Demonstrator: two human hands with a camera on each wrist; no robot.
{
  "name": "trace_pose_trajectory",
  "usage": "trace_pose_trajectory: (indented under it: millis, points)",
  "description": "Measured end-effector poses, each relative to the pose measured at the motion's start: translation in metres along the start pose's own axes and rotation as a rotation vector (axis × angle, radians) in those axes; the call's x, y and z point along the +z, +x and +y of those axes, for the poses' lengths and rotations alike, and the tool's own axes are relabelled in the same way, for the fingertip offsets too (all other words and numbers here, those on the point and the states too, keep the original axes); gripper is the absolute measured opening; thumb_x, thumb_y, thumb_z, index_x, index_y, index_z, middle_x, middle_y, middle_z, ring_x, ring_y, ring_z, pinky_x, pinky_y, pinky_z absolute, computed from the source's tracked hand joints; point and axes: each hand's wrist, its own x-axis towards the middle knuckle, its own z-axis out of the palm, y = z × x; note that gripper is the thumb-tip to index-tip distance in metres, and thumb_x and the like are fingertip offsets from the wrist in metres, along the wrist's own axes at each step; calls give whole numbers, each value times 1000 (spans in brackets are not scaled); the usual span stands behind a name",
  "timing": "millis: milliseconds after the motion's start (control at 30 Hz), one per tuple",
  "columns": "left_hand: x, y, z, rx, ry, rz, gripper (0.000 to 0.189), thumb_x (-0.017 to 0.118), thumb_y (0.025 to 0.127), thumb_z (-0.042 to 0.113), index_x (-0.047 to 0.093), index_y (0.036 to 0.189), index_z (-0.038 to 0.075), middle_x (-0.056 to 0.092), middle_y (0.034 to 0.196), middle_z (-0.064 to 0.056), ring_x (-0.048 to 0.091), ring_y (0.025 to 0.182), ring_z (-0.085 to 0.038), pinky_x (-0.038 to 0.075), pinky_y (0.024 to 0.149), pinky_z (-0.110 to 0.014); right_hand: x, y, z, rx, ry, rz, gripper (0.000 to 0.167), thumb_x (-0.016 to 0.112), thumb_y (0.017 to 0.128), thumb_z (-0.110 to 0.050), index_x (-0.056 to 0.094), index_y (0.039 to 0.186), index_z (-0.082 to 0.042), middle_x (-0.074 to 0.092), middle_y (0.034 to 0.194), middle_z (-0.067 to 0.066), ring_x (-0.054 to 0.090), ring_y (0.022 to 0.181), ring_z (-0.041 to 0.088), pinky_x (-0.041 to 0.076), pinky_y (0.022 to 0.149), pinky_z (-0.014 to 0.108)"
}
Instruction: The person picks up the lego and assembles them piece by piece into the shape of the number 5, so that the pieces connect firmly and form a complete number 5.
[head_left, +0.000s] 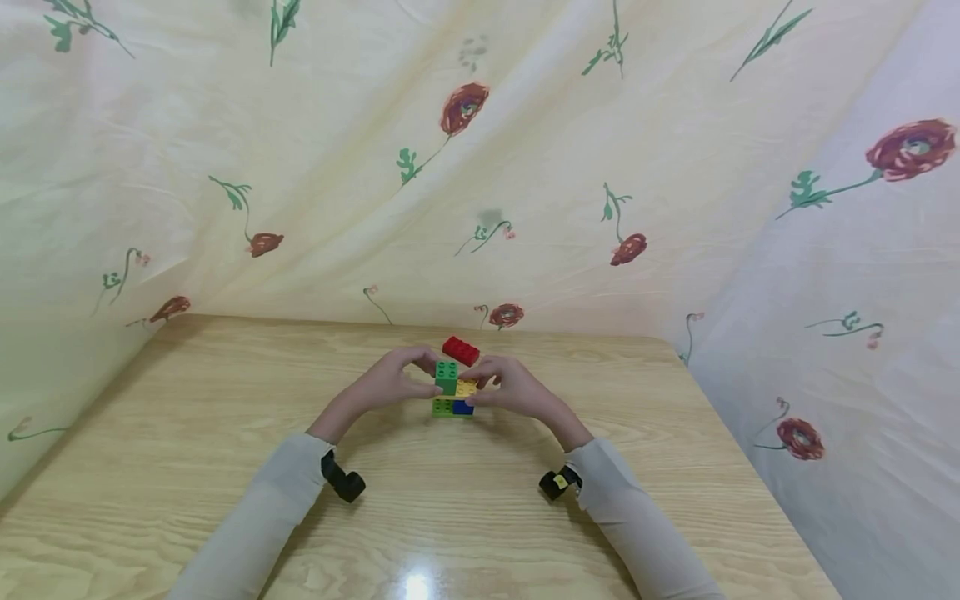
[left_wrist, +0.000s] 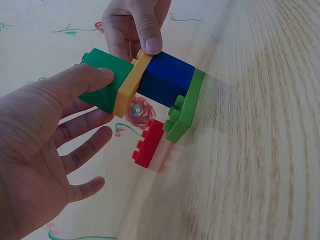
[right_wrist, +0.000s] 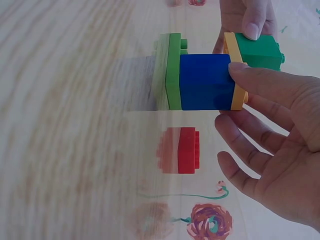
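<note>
A small stack of toy building bricks stands on the wooden table. Its base is a flat light-green brick [right_wrist: 173, 72], with a blue brick [right_wrist: 206, 82] on one half of its studs. Across the blue brick lies a flat yellow brick [left_wrist: 131, 89], whose other end overhangs the light-green studs. On that overhanging end sits a dark-green brick [head_left: 446, 380]. My left hand [head_left: 390, 380] pinches the dark-green brick between thumb and fingers. From the other side, my right hand [head_left: 517, 388] holds the yellow brick's end, thumb at its edge by the blue brick.
Just behind the stack, a flat red brick [head_left: 461, 351] lies loose on the table [head_left: 450, 508]. A flower-printed cloth [head_left: 540, 167] hangs along the back and sides. Black wrist cameras [head_left: 343, 478] are strapped over both sleeves.
</note>
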Motion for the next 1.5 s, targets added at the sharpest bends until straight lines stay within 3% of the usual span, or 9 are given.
trace_pose_trajectory:
  millis: [467, 767, 1067, 1267, 1500]
  points:
    - [0, -2, 0, 2, -1, 11, 37, 81, 88, 22, 69, 122, 14, 71, 114, -4, 62, 116, -34, 42, 107, -61, 0, -1, -3, -19, -13, -4, 38, 79, 90, -17, 72, 126, -8, 73, 117, 6, 64, 97, 17, 54, 90, 47]
    - [0, -2, -1, 1, 4, 16, 36, 81, 88, 22, 69, 120, 13, 72, 113, -5, 63, 115, -34, 43, 107, -61, -10, 2, -4, 5, -40, -8, 40, 76, 92, -23, 70, 129, -7, 73, 123, 9, 65, 103, 22, 53, 93, 47]
    - [-2, 0, -1, -13, 6, 15, 35, 81, 88, 22, 69, 120, 14, 71, 114, -4, 62, 115, -33, 43, 107, -60, -26, 13, 0, 25, -33, 58, 36, 73, 95, -21, 70, 127, -3, 73, 123, 15, 68, 101, 23, 53, 91, 42]
    - [-2, -1, 0, -28, 1, 13, 34, 81, 88, 23, 69, 119, 14, 71, 114, -5, 62, 116, -33, 43, 107, -60, -28, 25, 13, 57, -22, 93, 39, 73, 94, -19, 69, 129, -3, 73, 124, 16, 67, 100, 25, 55, 84, 34]
    - [-2, -1, 1, -40, 0, 12, 35, 81, 88, 23, 69, 120, 15, 71, 115, -4, 62, 117, -32, 42, 108, -59, -26, 36, 24, 129, -3, 122, 43, 76, 92, -21, 68, 130, -2, 74, 119, 16, 68, 100, 25, 57, 83, 35]
